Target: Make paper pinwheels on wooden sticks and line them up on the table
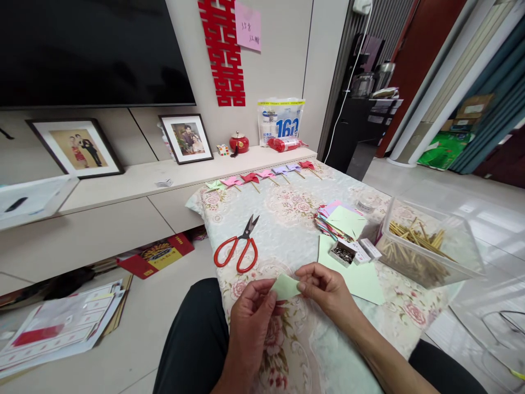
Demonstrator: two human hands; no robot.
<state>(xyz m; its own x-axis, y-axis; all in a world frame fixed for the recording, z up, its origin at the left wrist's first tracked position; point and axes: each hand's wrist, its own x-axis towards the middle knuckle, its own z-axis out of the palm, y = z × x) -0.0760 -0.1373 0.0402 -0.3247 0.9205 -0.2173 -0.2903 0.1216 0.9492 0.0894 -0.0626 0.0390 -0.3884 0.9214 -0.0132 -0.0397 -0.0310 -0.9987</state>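
A small piece of light green paper (pixel 286 288) is held between my two hands above the floral tablecloth. My left hand (pixel 254 312) pinches its left side between thumb and fingers. At its right corner, my right hand (pixel 324 287) grips it with thumb and forefinger. Beyond my left hand lie scissors (pixel 241 246) with red handles, their blades apart. To the right, a larger green sheet (pixel 365 282) carries an open box of small metal pins (pixel 343 253). Behind that is a stack of coloured paper squares (pixel 346 220).
Several paper pinwheels (pixel 250 178) on sticks line the table's far edge. A clear plastic bin (pixel 430 268) of thin sticks stands at the right. Framed photos (pixel 186 139) and a red pot (pixel 239 143) sit on the cabinet behind.
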